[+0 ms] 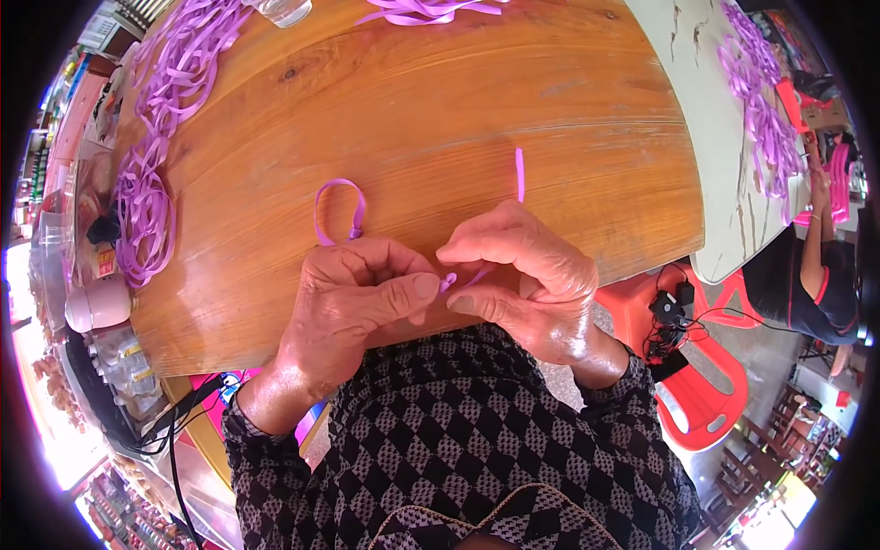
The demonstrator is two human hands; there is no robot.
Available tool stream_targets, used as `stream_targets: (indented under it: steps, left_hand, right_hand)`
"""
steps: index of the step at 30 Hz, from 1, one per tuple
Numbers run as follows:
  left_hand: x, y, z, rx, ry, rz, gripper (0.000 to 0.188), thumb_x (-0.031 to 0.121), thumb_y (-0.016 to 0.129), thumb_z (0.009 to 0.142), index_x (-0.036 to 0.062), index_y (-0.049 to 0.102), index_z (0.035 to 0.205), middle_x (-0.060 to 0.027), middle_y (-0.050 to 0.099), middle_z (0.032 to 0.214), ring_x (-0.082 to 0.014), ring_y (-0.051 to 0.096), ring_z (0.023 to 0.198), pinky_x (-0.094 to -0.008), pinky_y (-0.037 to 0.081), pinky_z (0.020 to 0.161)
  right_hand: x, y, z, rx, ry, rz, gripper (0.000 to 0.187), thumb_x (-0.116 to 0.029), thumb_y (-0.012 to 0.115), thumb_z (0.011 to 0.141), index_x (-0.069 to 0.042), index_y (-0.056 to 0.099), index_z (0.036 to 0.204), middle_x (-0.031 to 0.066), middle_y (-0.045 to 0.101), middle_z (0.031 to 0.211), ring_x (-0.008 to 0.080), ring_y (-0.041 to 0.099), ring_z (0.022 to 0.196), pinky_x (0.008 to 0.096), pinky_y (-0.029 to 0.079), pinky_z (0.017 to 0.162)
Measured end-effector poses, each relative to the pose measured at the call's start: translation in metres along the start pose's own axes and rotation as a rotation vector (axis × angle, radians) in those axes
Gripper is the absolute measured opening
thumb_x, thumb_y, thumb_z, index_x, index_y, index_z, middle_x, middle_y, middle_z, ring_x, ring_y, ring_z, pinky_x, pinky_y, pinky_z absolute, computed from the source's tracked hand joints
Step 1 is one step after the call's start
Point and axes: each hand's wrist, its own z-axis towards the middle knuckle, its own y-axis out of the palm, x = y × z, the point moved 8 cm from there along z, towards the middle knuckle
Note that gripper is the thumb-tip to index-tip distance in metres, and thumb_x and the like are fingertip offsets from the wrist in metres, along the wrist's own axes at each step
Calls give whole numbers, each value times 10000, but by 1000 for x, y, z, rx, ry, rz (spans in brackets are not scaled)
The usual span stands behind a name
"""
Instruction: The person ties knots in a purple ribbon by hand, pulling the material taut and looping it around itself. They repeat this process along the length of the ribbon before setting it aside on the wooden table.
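Over the near edge of the wooden table point(431, 119), my two hands face each other with a thin purple ribbon point(340, 183) between them. My left hand point(362, 298) pinches the ribbon between thumb and forefinger, and a small twist of it pokes out past the thumb tip. A loop of the ribbon rises behind the left knuckles. My right hand point(532, 275) has thumb and forefinger a little apart, and a strand runs between them toward the left thumb. One ribbon end stands up behind the right knuckles. The right palm and curled fingers are partly hidden.
Long heaps of purple ribbon point(147, 192) lie along the table's left side, with another bunch point(431, 7) at the far edge beside a clear cup point(282, 9). More ribbon hangs over a pale table point(701, 137). A red chair point(706, 394) holds black cables; another person point(816, 266) sits at right.
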Motion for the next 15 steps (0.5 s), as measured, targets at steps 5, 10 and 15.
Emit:
stream_targets:
  steps: [5,10,15]
  left_hand:
    - [-4,2,1,14,-23,43,161,144,646,833,-9,624,879,-23,615,712,-43,534,616,-164,402,532]
    - [-6,6,-2,2,-132,-121,145,108,643,824,-17,628,895,-51,628,719,-54,533,594,-169,406,524]
    - [-8,5,-2,-48,-192,-142,150,82,662,787,-31,633,882,-65,628,690,-62,514,561,-174,391,502]
  right_hand:
    - [-10,4,4,-56,-146,-189,305,-29,748,650,-38,643,936,57,581,863,169,546,741,274,448,613]
    - [-14,1,4,-31,-225,-257,279,-35,758,627,-43,653,885,45,586,810,169,521,679,278,416,564]
    - [-20,6,3,-86,-318,-325,272,10,742,636,-47,618,872,58,573,752,194,504,618,289,383,508]
